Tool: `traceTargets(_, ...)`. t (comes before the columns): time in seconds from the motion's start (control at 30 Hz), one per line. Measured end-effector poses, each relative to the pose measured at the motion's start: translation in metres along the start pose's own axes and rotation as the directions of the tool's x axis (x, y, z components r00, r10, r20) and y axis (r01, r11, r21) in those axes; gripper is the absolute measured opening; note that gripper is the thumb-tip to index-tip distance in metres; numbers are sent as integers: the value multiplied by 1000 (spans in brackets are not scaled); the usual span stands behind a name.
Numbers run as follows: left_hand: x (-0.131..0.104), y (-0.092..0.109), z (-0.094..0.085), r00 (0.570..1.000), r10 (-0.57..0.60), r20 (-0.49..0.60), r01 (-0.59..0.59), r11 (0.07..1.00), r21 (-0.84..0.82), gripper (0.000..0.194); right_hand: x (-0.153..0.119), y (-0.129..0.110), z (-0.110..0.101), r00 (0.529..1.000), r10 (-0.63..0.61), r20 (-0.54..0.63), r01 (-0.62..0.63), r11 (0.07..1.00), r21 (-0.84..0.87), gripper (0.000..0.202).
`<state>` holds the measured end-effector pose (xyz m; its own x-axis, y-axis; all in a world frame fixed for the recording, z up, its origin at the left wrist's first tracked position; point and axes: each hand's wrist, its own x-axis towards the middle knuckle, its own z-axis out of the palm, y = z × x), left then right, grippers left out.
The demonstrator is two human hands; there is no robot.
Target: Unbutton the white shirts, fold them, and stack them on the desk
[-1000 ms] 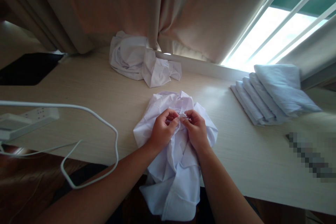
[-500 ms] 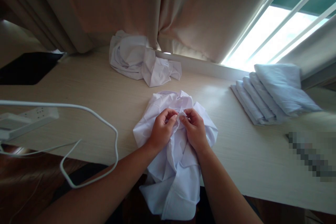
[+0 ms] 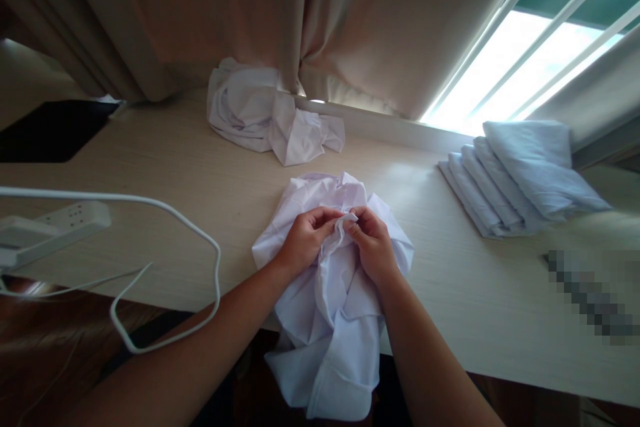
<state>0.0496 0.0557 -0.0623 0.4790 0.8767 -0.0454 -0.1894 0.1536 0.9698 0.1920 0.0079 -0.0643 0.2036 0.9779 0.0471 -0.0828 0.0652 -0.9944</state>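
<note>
A rumpled white shirt [image 3: 345,340] lies in front of me, its lower part hanging over the table's front edge. My left hand [image 3: 311,240] pinches the cloth from the left, near the middle of the bundle. From the right, my right hand [image 3: 371,240] grips the same narrow edge of fabric between thumb and fingers. A small fold of cloth stands up between the two hands. Whether a button lies under the fingertips is too small to make out.
Another crumpled white garment [image 3: 250,107] lies by the curtain [image 3: 225,7]. Several folded white garments [image 3: 520,180] lean in a stack at the right. A power strip [image 3: 65,223] and a looped white cable [image 3: 200,230] are at the left; a black flat object [image 3: 55,130] lies behind.
The left fingers have moved slightly right, closing up to the right hand. The pinched edge of cloth now stands up more between them.
</note>
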Motion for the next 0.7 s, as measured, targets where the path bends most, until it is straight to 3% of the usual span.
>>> traceTargets(0.13, -1, 2, -2, 996, 88, 7, -88, 987, 136, 19, -1, -2, -3, 998, 27, 48, -30, 998, 54, 22)
traceTargets(0.3, -6, 8, 0, 973, 232, -11, -212, 905, 370, 16, -2, -7, -3, 988, 102, 114, -119, 981, 154, 24)
traceTargets(0.7, -8, 13, -4, 957, 256, 138, -291, 827, 482, 17, -5, -10, -3, 975, 163, 151, -202, 935, 292, 26)
